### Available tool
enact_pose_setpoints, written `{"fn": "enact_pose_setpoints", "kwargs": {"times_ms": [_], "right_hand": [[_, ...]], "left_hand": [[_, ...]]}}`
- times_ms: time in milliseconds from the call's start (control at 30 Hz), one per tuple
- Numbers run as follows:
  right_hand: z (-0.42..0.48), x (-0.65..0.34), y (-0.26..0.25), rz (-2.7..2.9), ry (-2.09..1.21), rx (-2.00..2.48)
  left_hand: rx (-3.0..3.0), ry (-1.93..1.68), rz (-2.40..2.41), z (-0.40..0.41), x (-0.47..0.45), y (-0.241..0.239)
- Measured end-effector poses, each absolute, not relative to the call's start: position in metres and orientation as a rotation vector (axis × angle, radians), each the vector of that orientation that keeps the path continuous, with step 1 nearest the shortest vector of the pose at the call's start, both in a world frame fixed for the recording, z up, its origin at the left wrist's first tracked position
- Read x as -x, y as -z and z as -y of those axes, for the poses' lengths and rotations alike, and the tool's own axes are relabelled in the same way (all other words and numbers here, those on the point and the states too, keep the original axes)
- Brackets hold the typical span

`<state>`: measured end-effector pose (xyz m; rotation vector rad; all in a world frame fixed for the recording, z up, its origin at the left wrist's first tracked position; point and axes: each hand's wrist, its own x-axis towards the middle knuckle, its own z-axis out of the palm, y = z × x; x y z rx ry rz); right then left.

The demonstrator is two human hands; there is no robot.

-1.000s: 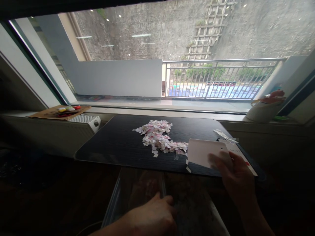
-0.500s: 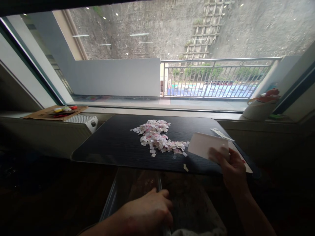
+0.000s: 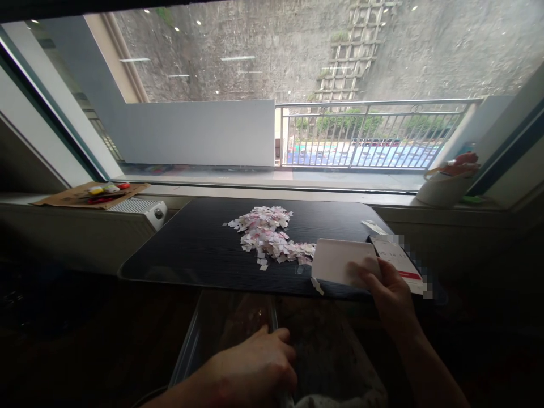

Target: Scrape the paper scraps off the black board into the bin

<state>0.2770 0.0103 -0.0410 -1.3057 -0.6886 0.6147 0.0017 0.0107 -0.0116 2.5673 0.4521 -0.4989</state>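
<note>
A heap of small pink and white paper scraps [image 3: 272, 233] lies on a black table top [image 3: 199, 243]. My right hand [image 3: 389, 292] grips a white flat card [image 3: 340, 262], whose left edge touches the right end of the heap. One loose scrap [image 3: 315, 286] lies by the table's front edge. Below the edge, my left hand [image 3: 250, 368] is closed over the rim of a clear plastic container [image 3: 238, 328] that holds scraps.
A printed paper [image 3: 399, 259] lies right of the card. A white radiator [image 3: 138, 208] and a cardboard sheet with coloured items [image 3: 85, 194] sit on the left sill. A white pot [image 3: 442, 190] stands on the right sill, below a large window.
My right hand has moved the card left, up against the right end of the heap. My left hand stays on the container.
</note>
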Motion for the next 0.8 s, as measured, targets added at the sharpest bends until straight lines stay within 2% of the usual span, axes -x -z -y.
{"fn": "enact_pose_setpoints", "kwargs": {"times_ms": [567,800], "right_hand": [[0.029,-0.265,0.045,0.518,-0.600,1.263],[0.032,-0.263,0.048,0.486,-0.705,1.239]], "left_hand": [[-2.575,0.480,-0.481,-0.010,0.001,0.014],[-2.579,0.475,-0.482,-0.006,0.000,0.015]]}}
